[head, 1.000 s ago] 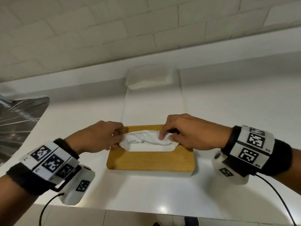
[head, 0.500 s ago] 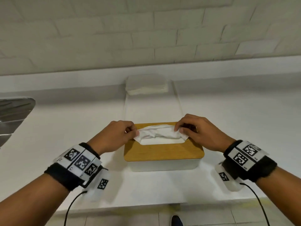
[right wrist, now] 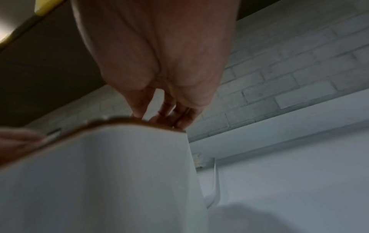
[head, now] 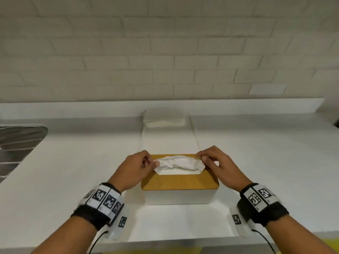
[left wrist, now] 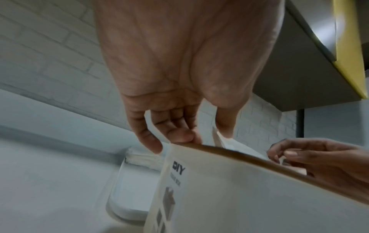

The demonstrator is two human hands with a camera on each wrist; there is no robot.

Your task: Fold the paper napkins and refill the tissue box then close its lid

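the left hand [head: 134, 166] sits left of centre in the head view, its fingers [head: 156, 163] curled and pinching the left end of the crumpled white napkin [head: 178, 163]. the right hand [head: 219, 165], right of centre, has its fingers [head: 202, 158] curled and pinching the napkin's right end. the napkin sticks up through the slot in the wooden lid [head: 180, 181], which lies flat on the white tissue box [head: 178, 197]. the box stands on the white table [head: 73, 176] in the lower middle of the frame. behind it, toward the upper middle, a stack of napkins [head: 165, 119] lies at the far end of a clear tray [head: 193, 132]. a metal draining board [head: 17, 142] shows at the left edge, under a white brick wall [head: 165, 43].
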